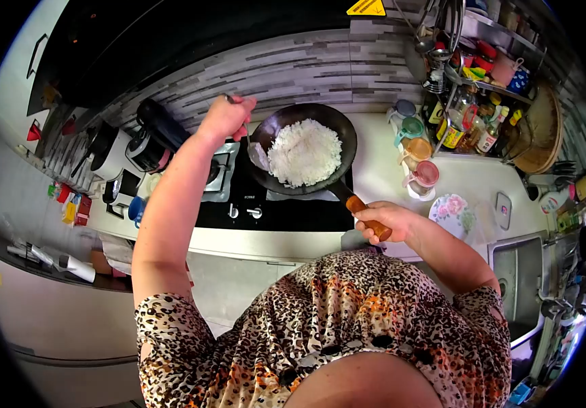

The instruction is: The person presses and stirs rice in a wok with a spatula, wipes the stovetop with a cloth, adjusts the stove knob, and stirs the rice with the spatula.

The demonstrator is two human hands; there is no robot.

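A pale counter [378, 146] runs below grey striped wall tiles [293, 68], with a sink [517, 285] at the right. On the right side of the black hob [293, 215] sits a wok [345, 134] of white rice [304, 155]. The right hand [388, 221] grips its wooden handle [355, 205]; the left hand [228, 119] grasps what seems a metal spatula [259, 156], its blade beside the rice. Small white lettering on the hob and the labels on the racked bottles [489, 138] are too small to read surely.

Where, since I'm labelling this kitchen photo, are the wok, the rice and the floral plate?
Wok [349, 139]: head view, on its inner right wall.
Rice [304, 154]: head view, middle of the heap.
Floral plate [451, 215]: head view, middle of its patterned face.
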